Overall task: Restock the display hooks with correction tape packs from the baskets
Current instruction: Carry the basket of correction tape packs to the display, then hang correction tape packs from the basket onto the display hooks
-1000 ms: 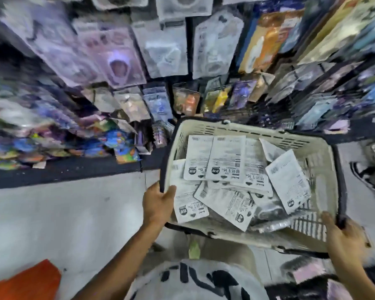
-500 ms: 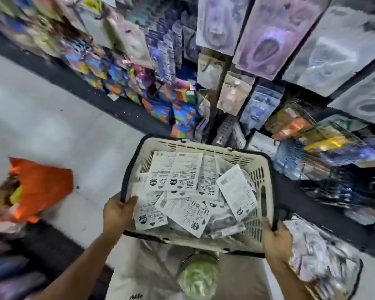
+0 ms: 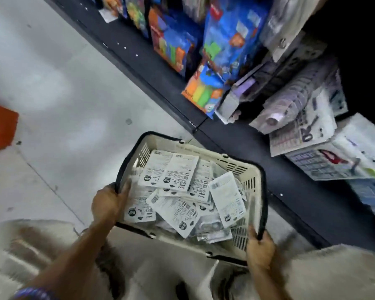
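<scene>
From the head camera, looking down, both hands hold one basket. The left hand grips the basket's left rim. Its fingers curl over the dark edge and the thumb lies along the inside wall. The right hand grips the near right corner of the basket. Its fingers wrap around the black rim there.

The basket is cream with a black rim and slots in its walls. It is tilted a bit. It is full of correction tape packs. They are flat white packs with small print and dark round logos. They lie in a loose heap, one over another, some straight and some turned. One pack leans near the right wall of the basket.

Past the far side of the basket runs a dark shelf base. It goes slantwise from the top left toward the lower right. Above the basket, bright blue and orange boxes hang or stand on the display. To the right of the basket, white and purple packs stick out over the shelf base.

Left of the basket is grey floor. An orange thing shows at the far left edge. Below the basket it is all blurry, and I cannot tell what is there.
</scene>
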A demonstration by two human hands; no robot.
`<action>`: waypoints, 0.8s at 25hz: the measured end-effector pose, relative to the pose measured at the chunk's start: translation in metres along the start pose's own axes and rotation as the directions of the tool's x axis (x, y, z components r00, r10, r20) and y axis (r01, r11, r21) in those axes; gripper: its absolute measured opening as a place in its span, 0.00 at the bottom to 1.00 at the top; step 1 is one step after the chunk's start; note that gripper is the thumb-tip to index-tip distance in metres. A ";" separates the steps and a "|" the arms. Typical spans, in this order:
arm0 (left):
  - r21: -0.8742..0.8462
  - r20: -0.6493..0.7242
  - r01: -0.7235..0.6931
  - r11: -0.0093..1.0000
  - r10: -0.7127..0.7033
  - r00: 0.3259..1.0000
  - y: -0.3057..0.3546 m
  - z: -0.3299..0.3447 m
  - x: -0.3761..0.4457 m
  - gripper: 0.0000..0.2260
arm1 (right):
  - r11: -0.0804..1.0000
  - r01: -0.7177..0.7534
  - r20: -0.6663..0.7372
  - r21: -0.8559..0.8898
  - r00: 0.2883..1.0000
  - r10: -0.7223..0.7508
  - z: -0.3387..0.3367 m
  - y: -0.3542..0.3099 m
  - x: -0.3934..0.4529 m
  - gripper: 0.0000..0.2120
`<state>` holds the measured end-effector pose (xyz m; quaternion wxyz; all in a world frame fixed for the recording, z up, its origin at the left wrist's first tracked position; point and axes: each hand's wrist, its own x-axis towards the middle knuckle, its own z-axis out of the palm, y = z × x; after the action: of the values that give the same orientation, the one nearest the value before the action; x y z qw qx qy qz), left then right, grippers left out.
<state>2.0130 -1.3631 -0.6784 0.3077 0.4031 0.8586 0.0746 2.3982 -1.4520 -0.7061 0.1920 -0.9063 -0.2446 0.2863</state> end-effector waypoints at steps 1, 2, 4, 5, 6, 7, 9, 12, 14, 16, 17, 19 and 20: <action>0.018 -0.022 0.029 0.999 -0.029 0.999 -0.009 0.019 0.009 0.28 | 1.000 -0.008 -0.014 0.001 1.000 0.008 0.019 0.014 0.008 0.12; 0.021 -0.051 0.065 0.998 -0.064 0.997 -0.017 0.036 0.017 0.30 | 1.000 -0.017 -0.046 -0.001 0.999 0.017 0.036 0.026 0.015 0.12; -0.045 -0.120 0.095 0.994 -0.100 0.988 -0.030 0.067 0.021 0.29 | 0.999 -0.019 -0.124 0.039 0.992 0.023 0.062 0.043 0.026 0.13; -0.082 -0.164 0.080 0.993 -0.093 0.982 -0.032 0.075 0.024 0.28 | 0.997 -0.005 -0.147 0.075 0.989 0.016 0.071 0.045 0.029 0.14; -0.097 -0.195 0.078 0.992 -0.096 0.976 -0.034 0.080 0.025 0.27 | 0.996 0.013 -0.148 0.090 0.989 0.001 0.078 0.048 0.029 0.15; -0.091 -0.213 0.079 0.993 -0.096 0.972 -0.037 0.082 0.026 0.26 | 0.995 0.042 -0.146 0.087 0.989 -0.029 0.083 0.053 0.030 0.16; -0.056 -0.188 0.082 0.995 -0.091 0.978 -0.039 0.083 0.027 0.25 | 0.996 0.070 -0.143 0.049 0.988 -0.063 0.085 0.056 0.032 0.15; -0.121 -0.131 0.148 0.982 -0.163 0.978 -0.034 0.081 0.012 0.28 | 0.995 0.091 -0.125 0.034 0.988 -0.086 0.080 0.057 0.025 0.11; -0.175 -0.064 0.179 0.968 -0.192 0.979 -0.030 0.077 -0.004 0.29 | 0.993 0.094 -0.091 0.073 0.992 -0.088 0.074 0.061 0.015 0.13; -0.214 0.012 0.179 0.960 -0.181 0.983 -0.033 0.069 -0.025 0.29 | 0.996 -0.004 -0.044 0.086 0.999 0.008 0.060 0.063 0.003 0.14; -0.223 0.047 0.182 0.958 -0.176 0.983 -0.038 0.069 -0.034 0.29 | 0.995 -0.047 -0.043 0.089 0.998 0.051 0.053 0.060 -0.003 0.16; -0.214 0.113 0.172 0.962 -0.151 0.982 -0.047 0.067 -0.061 0.29 | 0.999 0.022 -0.068 0.029 0.998 -0.020 0.034 0.045 -0.022 0.25; -0.181 0.128 0.142 0.973 -0.120 0.984 -0.052 0.066 -0.074 0.29 | 0.988 0.148 -0.099 -0.031 0.984 -0.151 0.026 0.036 -0.032 0.31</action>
<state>2.0540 -1.4604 -0.7157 0.3984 0.3181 0.8530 0.1118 2.3715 -1.4930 -0.7304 0.2143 -0.9009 -0.3052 0.2219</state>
